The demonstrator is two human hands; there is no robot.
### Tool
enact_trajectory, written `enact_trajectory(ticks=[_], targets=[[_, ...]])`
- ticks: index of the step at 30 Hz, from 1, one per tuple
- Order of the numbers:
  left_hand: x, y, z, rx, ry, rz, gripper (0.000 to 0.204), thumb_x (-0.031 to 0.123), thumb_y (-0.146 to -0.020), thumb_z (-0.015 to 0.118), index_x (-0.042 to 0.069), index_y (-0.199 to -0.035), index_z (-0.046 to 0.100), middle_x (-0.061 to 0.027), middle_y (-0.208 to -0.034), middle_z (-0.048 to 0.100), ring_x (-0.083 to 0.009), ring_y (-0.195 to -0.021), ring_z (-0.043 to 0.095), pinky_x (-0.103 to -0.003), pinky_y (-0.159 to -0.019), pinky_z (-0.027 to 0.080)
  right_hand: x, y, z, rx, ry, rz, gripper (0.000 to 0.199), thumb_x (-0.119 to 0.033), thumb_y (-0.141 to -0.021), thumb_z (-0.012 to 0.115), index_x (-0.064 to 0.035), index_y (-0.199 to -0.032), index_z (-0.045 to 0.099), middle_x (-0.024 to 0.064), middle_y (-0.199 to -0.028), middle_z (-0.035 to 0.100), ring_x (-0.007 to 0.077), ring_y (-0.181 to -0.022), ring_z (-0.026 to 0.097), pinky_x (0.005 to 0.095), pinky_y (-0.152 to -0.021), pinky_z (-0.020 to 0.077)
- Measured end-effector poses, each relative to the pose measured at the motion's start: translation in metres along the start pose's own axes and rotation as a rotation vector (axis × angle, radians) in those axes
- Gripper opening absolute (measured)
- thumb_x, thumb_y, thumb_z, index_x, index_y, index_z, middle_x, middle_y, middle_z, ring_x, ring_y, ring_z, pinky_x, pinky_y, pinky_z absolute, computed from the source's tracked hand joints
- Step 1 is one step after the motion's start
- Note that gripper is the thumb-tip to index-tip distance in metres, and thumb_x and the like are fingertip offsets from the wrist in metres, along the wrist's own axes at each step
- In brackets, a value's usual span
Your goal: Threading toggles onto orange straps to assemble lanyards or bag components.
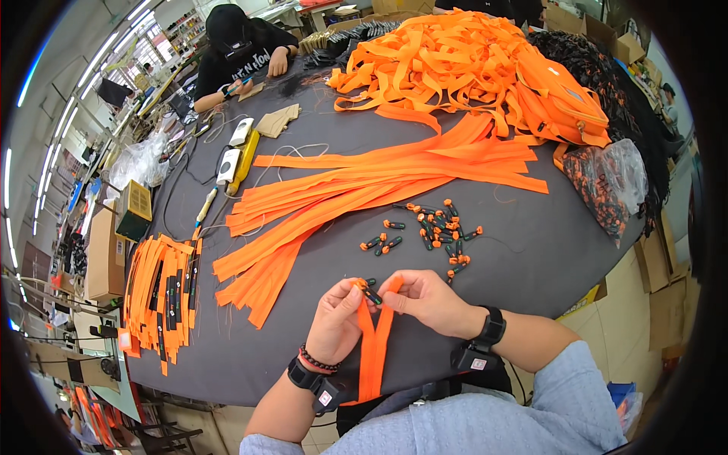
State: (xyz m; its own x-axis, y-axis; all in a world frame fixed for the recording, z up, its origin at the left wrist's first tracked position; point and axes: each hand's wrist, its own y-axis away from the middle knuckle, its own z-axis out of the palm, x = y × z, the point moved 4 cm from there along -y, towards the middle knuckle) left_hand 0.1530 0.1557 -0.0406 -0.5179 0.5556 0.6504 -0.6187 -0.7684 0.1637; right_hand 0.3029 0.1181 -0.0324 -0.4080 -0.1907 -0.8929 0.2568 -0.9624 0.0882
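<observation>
My left hand point(337, 320) pinches one end of an orange zipper tape point(373, 360), together with a black zipper pull point(371, 293) that has an orange end. The other tape end is gripped between the thumb and fingers of my right hand point(426, 302). Between the hands the tape spreads in a V, and its lower part hangs over the table edge toward my lap. Just beyond my hands lie several loose black-and-orange zipper pulls point(440, 225). Long orange zipper tapes point(334, 189) fan out across the dark table point(303, 326) farther off.
A heap of orange tape point(447, 64) fills the far side, with a plastic bag of pulls point(607, 186) at the right. Bundled orange-and-black strips point(163, 292) lie left, near a power strip point(241, 163). Another person point(241, 57) works at the far left.
</observation>
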Motion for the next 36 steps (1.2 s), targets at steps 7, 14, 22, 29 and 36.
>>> enact_trajectory(ticks=[7,14,22,29,36], targets=[[0.000,0.002,0.007,-0.211,0.137,-0.058,0.013,0.013,-0.095,0.055,0.005,-0.103,0.061,-0.0037,-0.094,0.065,-0.0132,-0.086,0.060,-0.028,-0.082,0.046,-0.005,-0.005,-0.031,-0.037,-0.543,-0.251,0.012,-0.016,-0.093,0.060,-0.0070,-0.101,0.060,0.0028,-0.097,0.063,0.0121,-0.091,0.060,0.0280,-0.083,0.0477],[-0.001,0.002,0.002,-0.187,0.017,-0.053,0.017,0.016,-0.095,0.054,0.004,-0.106,0.060,-0.0073,-0.098,0.065,-0.0173,-0.092,0.061,-0.033,-0.086,0.047,-0.010,0.005,-0.001,-0.095,-0.181,-0.027,0.014,-0.017,-0.096,0.057,-0.0030,-0.096,0.057,0.0048,-0.089,0.064,0.0101,-0.078,0.061,0.0249,-0.073,0.0492],[-0.003,0.002,0.002,-0.167,-0.084,-0.043,0.020,0.019,-0.094,0.056,0.003,-0.106,0.059,-0.0118,-0.102,0.065,-0.0216,-0.094,0.063,-0.038,-0.087,0.049,-0.015,0.011,0.004,0.030,0.077,-0.104,0.011,-0.009,-0.092,0.060,0.0011,-0.090,0.058,0.0068,-0.079,0.066,0.0077,-0.065,0.062,0.0199,-0.059,0.0499],[0.000,0.004,0.006,-0.130,-0.080,-0.027,0.013,0.009,-0.095,0.055,0.004,-0.104,0.063,-0.0083,-0.100,0.067,-0.0159,-0.092,0.063,-0.034,-0.086,0.048,-0.013,0.013,0.005,0.040,0.099,-0.102,0.010,-0.008,-0.090,0.061,0.0012,-0.087,0.058,0.0063,-0.078,0.066,0.0077,-0.064,0.062,0.0202,-0.060,0.0502],[0.002,0.004,0.007,-0.086,-0.170,0.048,0.013,0.006,-0.093,0.058,0.001,-0.104,0.063,-0.0079,-0.100,0.067,-0.0132,-0.090,0.063,-0.028,-0.083,0.049,-0.010,0.009,0.000,0.077,0.296,-0.306,0.010,-0.007,-0.090,0.062,0.0015,-0.094,0.060,0.0031,-0.081,0.064,0.0062,-0.074,0.059,0.0215,-0.068,0.0491]])
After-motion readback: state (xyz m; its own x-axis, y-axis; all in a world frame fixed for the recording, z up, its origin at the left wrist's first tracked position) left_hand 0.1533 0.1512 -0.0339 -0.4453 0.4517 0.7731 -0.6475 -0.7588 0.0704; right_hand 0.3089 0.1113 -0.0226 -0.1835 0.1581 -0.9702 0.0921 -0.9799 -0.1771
